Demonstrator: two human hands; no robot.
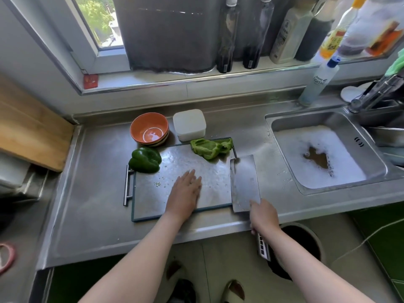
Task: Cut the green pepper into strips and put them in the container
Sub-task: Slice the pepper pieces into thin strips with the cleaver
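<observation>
A steel cutting board lies on the counter. A whole dark green pepper sits at its far left corner. A flattened, opened light green pepper piece lies at the board's far right. My left hand rests flat on the board with straight fingers. My right hand grips the handle of a cleaver, whose broad blade lies flat over the board's right edge. A white lidded container stands behind the board. Small pepper seeds dot the board.
An orange bowl sits left of the container. A sink full of foam lies at the right, with a faucet and spray bottle behind it. Bottles line the windowsill. A wooden board leans at the left. A bin stands below.
</observation>
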